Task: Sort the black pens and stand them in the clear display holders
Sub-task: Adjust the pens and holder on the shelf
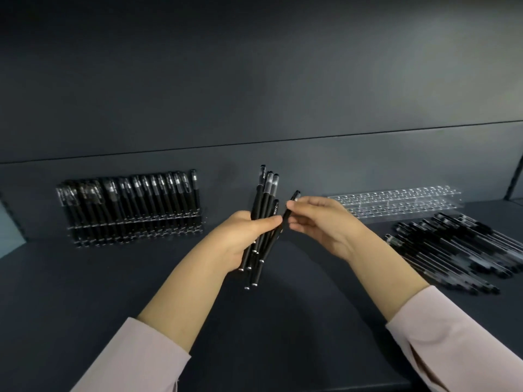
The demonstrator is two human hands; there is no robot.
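Observation:
My left hand [240, 236] grips a bundle of several black pens [264, 205], held upright over the middle of the dark table. My right hand [319, 222] pinches one more black pen [291, 203] at its cap end, tilted against the right side of the bundle. A clear display holder [135, 222] at the back left is packed with standing black pens. A second clear holder [396, 202] at the back right shows only bare holes. A loose pile of black pens [458, 250] lies on the table at the right.
The dark table [85, 278] runs up to a dark back wall [254, 94]. Light pink sleeves cover both forearms. A pale blue surface shows at the far left edge.

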